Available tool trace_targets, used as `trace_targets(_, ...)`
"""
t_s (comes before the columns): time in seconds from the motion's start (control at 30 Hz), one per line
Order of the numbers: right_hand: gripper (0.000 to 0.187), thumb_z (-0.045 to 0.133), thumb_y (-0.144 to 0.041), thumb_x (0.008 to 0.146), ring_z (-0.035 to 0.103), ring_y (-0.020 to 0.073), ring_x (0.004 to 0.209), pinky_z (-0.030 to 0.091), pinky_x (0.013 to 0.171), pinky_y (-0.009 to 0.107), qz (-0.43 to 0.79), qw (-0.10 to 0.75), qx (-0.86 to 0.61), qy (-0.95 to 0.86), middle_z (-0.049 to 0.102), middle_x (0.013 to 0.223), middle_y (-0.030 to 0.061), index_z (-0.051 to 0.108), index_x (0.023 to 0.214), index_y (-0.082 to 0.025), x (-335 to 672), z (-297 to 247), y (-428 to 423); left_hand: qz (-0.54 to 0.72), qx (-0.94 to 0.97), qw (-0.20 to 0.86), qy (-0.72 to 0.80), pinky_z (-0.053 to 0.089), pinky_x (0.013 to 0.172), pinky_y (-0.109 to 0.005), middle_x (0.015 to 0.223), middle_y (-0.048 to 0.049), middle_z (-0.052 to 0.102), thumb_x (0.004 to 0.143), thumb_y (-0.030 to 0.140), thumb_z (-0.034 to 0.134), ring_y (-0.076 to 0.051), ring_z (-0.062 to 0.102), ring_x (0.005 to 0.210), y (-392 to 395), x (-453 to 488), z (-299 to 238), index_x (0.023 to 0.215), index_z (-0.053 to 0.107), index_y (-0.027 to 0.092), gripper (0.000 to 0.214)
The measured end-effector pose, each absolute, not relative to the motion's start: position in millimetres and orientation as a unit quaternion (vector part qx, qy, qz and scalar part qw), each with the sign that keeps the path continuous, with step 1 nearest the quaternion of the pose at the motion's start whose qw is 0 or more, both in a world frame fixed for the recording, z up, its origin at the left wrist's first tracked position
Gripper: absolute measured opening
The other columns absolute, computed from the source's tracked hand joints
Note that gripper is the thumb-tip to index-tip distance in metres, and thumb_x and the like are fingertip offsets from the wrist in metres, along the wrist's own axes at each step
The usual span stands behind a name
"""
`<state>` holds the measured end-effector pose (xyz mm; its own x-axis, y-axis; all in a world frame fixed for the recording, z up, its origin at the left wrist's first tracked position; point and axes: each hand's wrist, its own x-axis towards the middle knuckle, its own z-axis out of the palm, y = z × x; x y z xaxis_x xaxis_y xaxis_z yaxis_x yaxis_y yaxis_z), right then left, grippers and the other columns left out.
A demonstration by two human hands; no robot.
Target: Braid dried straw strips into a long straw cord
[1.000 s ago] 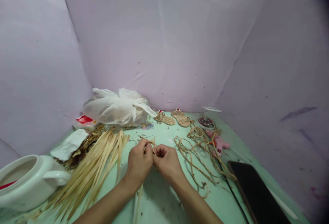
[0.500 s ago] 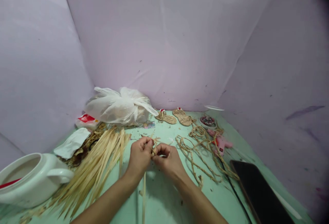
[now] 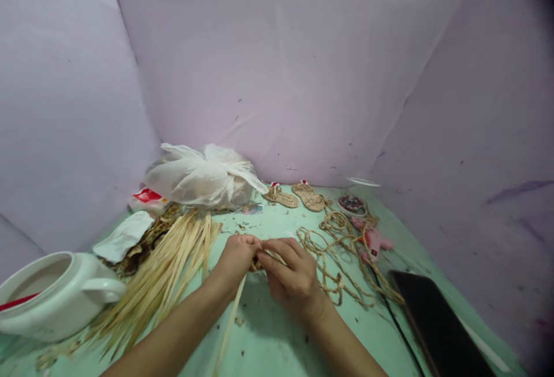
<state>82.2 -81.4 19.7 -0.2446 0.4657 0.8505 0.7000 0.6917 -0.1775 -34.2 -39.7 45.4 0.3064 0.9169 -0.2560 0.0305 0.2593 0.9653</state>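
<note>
My left hand (image 3: 236, 261) is closed in a pinch on a small piece of woven straw (image 3: 256, 264) above the middle of the table. Most of that piece is hidden by my fingers. A long pale straw strip (image 3: 232, 318) hangs from it toward the near edge. My right hand (image 3: 295, 277) meets the left at the fingertips, thumb and fingers closed on the same piece. To the left lies a bundle of flat straw strips (image 3: 160, 276). On the right is loose twisted straw rope (image 3: 341, 232).
Two small woven sandals (image 3: 309, 197) lie by the back wall near a tied white plastic bag (image 3: 205, 178). A white ceramic pot (image 3: 64, 302) stands front left. On the right are a pink glue gun (image 3: 375, 242), a dish of beads (image 3: 351, 204) and a black phone (image 3: 437, 325).
My right hand has turned over, its back now facing up, and its fingers reach over the woven piece. The hanging strip's lower end has swung left. My left hand still pinches.
</note>
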Motion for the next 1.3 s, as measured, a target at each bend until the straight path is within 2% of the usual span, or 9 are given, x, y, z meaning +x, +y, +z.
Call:
trace_targets(0.2,0.027,0.042,-0.009,0.073,0.053,0.0157,0.072,0.042,0.063,0.028,-0.051,0.471,-0.431,-0.768,0.062,0.080,0.0080,0.059,0.091,-0.018,82.7,15.1,-84.0,0.287,0.461,0.662,0.517,0.023,0.038,-0.019,0.034,0.0055,0.031,0.053,0.011,0.037,-0.006,0.029,0.034,-39.8,-26.9,31.0,0.043,0.037,0.017,0.011)
trace_targets(0.3,0.019,0.041,-0.015,0.074,0.051,0.0149,0.064,0.038,0.060,0.027,0.000,0.448,-0.515,-0.731,0.059,0.067,0.0059,0.059,0.078,-0.016,90.1,15.0,-80.7,0.213,0.516,0.654,0.510,0.023,0.036,-0.020,0.031,0.0046,0.031,0.055,0.009,0.039,-0.006,0.030,0.031,-37.5,-20.2,23.7,0.039,0.037,0.017,0.018)
trace_targets(0.47,0.017,0.045,-0.025,0.070,0.042,0.0104,0.049,0.032,0.049,0.022,0.204,0.420,-0.660,-0.589,0.049,0.050,-0.0014,0.051,0.055,-0.017,119.9,5.2,-56.9,0.122,0.594,0.634,0.479,0.030,0.035,-0.022,0.029,0.0025,0.038,0.053,0.007,0.043,-0.011,0.041,0.030,-31.8,7.6,21.2,0.038,0.042,0.017,0.018)
trace_targets(0.57,0.015,0.049,-0.027,0.063,0.041,0.0100,0.045,0.031,0.045,0.021,0.314,0.430,-0.689,-0.492,0.048,0.047,-0.0016,0.054,0.058,-0.014,142.9,-2.4,-30.5,0.140,0.583,0.621,0.505,0.030,0.033,-0.023,0.029,0.0038,0.034,0.054,0.011,0.046,-0.014,0.042,0.030,-19.0,29.5,14.4,0.042,0.042,0.018,0.014)
trace_targets(0.67,0.021,0.055,-0.026,0.056,0.044,0.0110,0.044,0.030,0.044,0.021,0.266,0.412,-0.748,-0.447,0.052,0.048,-0.0006,0.061,0.072,-0.012,161.0,-5.3,-1.2,0.187,0.599,0.575,0.526,0.029,0.033,-0.022,0.030,0.0029,0.036,0.054,0.015,0.048,-0.013,0.041,0.030,2.4,47.3,2.6,0.044,0.044,0.017,0.011)
trace_targets(0.8,0.019,0.051,-0.022,0.057,0.052,0.0148,0.054,0.033,0.049,0.022,0.176,0.338,-0.780,-0.496,0.060,0.055,0.0044,0.065,0.066,-0.014,169.1,-0.3,27.3,0.206,0.607,0.535,0.550,0.030,0.035,-0.022,0.031,0.0017,0.038,0.053,0.016,0.050,-0.014,0.044,0.034,30.9,61.8,-10.0,0.047,0.049,0.015,0.006)
trace_targets(1.0,0.022,0.047,-0.017,0.057,0.054,0.0173,0.062,0.032,0.052,0.024,0.123,0.226,-0.815,-0.520,0.063,0.064,0.0058,0.068,0.066,-0.018,166.3,5.7,44.7,0.195,0.543,0.580,0.575,0.029,0.036,-0.023,0.032,0.0000,0.041,0.053,0.016,0.052,-0.014,0.044,0.034,46.6,71.3,-10.5,0.053,0.051,0.014,0.002)
trace_targets(1.13,0.021,0.046,-0.012,0.058,0.053,0.0147,0.065,0.032,0.054,0.022,0.119,0.213,-0.778,-0.579,0.062,0.068,0.0056,0.065,0.066,-0.015,168.4,-0.3,47.9,0.179,0.554,0.577,0.573,0.027,0.035,-0.023,0.032,-0.0015,0.042,0.054,0.015,0.050,-0.013,0.041,0.031,45.6,71.5,-9.9,0.050,0.051,0.013,0.004)
trace_targets(1.3,0.020,0.045,-0.016,0.063,0.051,0.0149,0.063,0.027,0.051,0.023,0.073,0.183,-0.784,-0.588,0.062,0.066,0.0032,0.063,0.073,-0.020,167.1,1.8,44.2,0.172,0.566,0.564,0.576,0.027,0.034,-0.023,0.032,-0.0026,0.041,0.053,0.017,0.050,-0.014,0.042,0.031,47.2,71.3,-14.5,0.048,0.052,0.013,0.007)
